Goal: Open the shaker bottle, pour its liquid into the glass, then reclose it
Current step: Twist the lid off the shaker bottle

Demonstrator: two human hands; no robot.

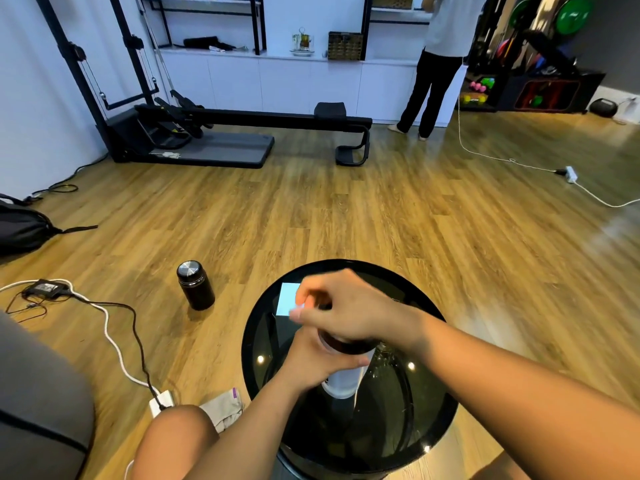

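A white shaker bottle (343, 381) with a dark lid (349, 345) stands upright on the round black glass table (429, 420). My left hand (311, 358) wraps around the bottle's upper body. My right hand (349, 306) lies over the top, fingers closed around the lid and hiding most of it. A clear glass (382, 356) shows faintly just right of the bottle, partly hidden behind my right wrist. Whether the lid is loose or tight cannot be told.
A light blue paper (287, 299) lies on the table behind my hands. On the wooden floor to the left stand a dark flask (195, 285), cables and a power adapter (45, 289). A rowing machine (242, 133) and a standing person (433, 64) are far back.
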